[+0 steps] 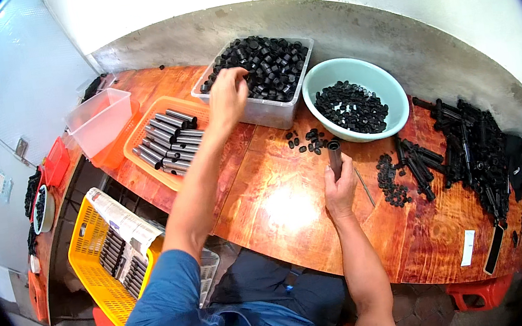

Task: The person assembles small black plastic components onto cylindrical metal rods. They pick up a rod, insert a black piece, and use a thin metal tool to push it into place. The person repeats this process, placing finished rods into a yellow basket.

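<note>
My left hand (pixel 228 94) reaches over the near left part of a clear plastic bin (pixel 276 114) heaped with short black cylindrical caps (pixel 268 64). Its fingers are curled together, and whatever they may hold is hidden. In my right hand (pixel 341 192) a dark tube (pixel 335 157) stands nearly upright, its round open end facing up. The hand is closed around it over the wooden table (pixel 264 188). Just beyond the tube lie several loose small black pieces (pixel 310 142). A pale blue-green bowl (pixel 395 91) holds more of these small black parts.
An orange basket (pixel 134 136) of dark tubes sits left of the bin. Black parts (pixel 480 142) pile up at right, with small rings (pixel 394 182) and a thin rod (pixel 364 187) nearer. A yellow crate (pixel 84 263) lined with newspaper holds tubes at lower left.
</note>
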{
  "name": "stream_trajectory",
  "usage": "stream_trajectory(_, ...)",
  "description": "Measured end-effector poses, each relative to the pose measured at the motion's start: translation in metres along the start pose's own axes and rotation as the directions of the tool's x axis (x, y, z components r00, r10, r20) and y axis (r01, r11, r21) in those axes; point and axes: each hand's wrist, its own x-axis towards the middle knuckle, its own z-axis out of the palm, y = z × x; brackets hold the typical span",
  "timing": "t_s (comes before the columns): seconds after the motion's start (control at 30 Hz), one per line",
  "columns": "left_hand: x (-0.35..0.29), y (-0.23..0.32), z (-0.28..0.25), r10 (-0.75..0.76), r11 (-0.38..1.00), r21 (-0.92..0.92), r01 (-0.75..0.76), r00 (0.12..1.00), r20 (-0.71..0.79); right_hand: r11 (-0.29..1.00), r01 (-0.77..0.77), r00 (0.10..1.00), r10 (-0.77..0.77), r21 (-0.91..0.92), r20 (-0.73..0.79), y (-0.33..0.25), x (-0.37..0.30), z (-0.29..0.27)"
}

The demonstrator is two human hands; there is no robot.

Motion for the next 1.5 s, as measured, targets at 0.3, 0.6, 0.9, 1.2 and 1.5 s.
stream_trajectory(0.3,0.04,-0.086,0.008,-0.317,0.847,0.519,0.114,0.893,0.32,0.998,0.06,0.998,-0.06,0.004,0.034,-0.009,0.0,0.002)
stream_trajectory(0.6,0.029,-0.004,0.0,-0.041,0.999,0.015,0.04,0.995,0.095,0.993,0.105,0.994,-0.104,-0.059,0.014,-0.004,0.005,0.002)
stream_trajectory(0.9,-0.116,0.069,0.013,-0.351,0.413,-0.743,0.527,0.844,0.404,0.981,0.074,0.986,-0.046,-0.177,0.16,-0.013,-0.003,-0.002)
stream_trajectory(1.2,-0.153,0.053,0.058,-0.42,0.205,-0.83,0.518,0.813,0.404,0.951,0.273,0.958,-0.256,-0.144,0.127,-0.007,-0.007,-0.004)
stream_trajectory(1.5,-0.16,0.06,0.067,-0.383,0.104,-0.843,0.528,0.803,0.456,0.968,0.225,0.973,-0.217,-0.111,0.078,0.009,-0.009,0.003)
